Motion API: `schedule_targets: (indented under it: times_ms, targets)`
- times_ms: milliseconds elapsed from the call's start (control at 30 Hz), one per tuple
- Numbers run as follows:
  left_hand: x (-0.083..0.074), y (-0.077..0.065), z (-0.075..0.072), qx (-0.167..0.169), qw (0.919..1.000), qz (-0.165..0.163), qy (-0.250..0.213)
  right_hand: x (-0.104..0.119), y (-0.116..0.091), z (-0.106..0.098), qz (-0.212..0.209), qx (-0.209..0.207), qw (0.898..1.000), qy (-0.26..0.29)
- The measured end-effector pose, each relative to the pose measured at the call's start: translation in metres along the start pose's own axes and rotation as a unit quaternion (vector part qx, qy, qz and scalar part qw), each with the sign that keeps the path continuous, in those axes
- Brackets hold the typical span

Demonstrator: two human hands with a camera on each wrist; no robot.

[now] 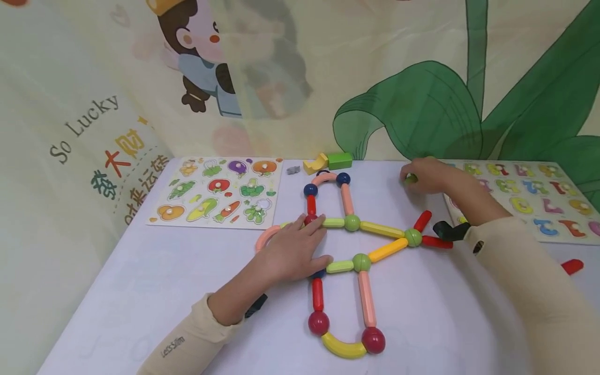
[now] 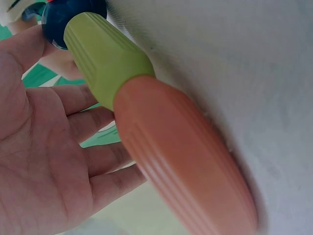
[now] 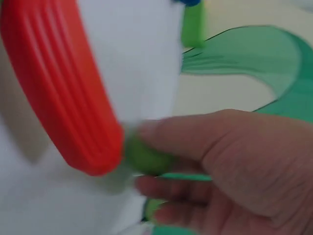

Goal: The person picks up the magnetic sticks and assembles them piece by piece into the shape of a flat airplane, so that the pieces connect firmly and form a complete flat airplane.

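A flat figure of coloured rods and balls lies on the white table. Over its left end my left hand spreads straight fingers, partly covering a red ball and a dark blue ball. A light green rod and a pink curved rod run beside the fingers. Beyond the figure's right end, my right hand pinches a green ball between thumb and fingers. A red rod shows near it in the right wrist view. Another green piece is partly hidden behind the fingers.
A vegetable puzzle board lies at the back left, a number puzzle board at the back right. Green and yellow blocks sit by the printed backdrop. A loose red rod lies at the right.
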State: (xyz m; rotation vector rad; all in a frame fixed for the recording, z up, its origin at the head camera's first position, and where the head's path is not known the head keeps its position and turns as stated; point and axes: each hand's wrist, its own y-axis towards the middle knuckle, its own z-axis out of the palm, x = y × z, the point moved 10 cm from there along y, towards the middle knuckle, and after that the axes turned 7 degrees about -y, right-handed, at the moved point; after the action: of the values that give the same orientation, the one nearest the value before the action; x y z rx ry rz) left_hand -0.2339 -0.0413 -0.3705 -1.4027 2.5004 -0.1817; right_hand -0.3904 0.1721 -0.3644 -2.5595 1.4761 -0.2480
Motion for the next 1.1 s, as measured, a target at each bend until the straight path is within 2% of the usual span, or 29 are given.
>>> schedule_targets:
  times_ms: [100, 200, 333, 533, 600, 800, 867, 933, 1000, 1100]
  targets:
    - [0.000, 0.000, 0.000, -0.001, 1.0000, -0.002, -0.002, 0.005, -0.014, 0.010, -0.017, 0.062, 0.998, 0.027]
    - [0.000, -0.001, -0.001, -0.003, 1.0000, -0.004, -0.004, 0.005, -0.033, 0.021, -0.010, 0.130, 0.989, 0.064]
    - [-0.001, -0.001, -0.002, -0.004, 0.9999, -0.003, -0.009, 0.008, -0.053, 0.025, -0.018, 0.161, 0.983, 0.089]
    - [-0.002, -0.001, -0.001, -0.004, 1.0000, 0.000, -0.007, 0.005, -0.067, 0.011, -0.032, 0.093, 0.991, 0.088]
    - [-0.002, -0.001, -0.001, -0.004, 1.0000, -0.001, -0.006, 0.005, -0.068, 0.011, -0.035, 0.083, 0.991, 0.095]
    - [-0.001, -0.001, 0.000, -0.003, 1.0000, -0.003, -0.005, 0.011, -0.064, 0.027, -0.026, 0.125, 0.985, 0.115]
    - [-0.001, 0.000, 0.001, -0.003, 1.0000, -0.003, -0.006, 0.008, -0.066, 0.027, -0.010, 0.146, 0.981, 0.127]
    - [-0.001, 0.000, 0.000, -0.003, 1.0000, -0.002, -0.005, 0.001, -0.065, 0.020, 0.005, 0.145, 0.980, 0.134]
    - [-0.002, 0.000, 0.001, -0.002, 1.0000, -0.002, -0.005, -0.010, -0.059, 0.006, 0.018, 0.106, 0.986, 0.125]
    - [-0.002, 0.000, 0.000, -0.002, 1.0000, -0.003, -0.004, -0.028, -0.039, -0.018, 0.036, 0.007, 0.995, 0.094]
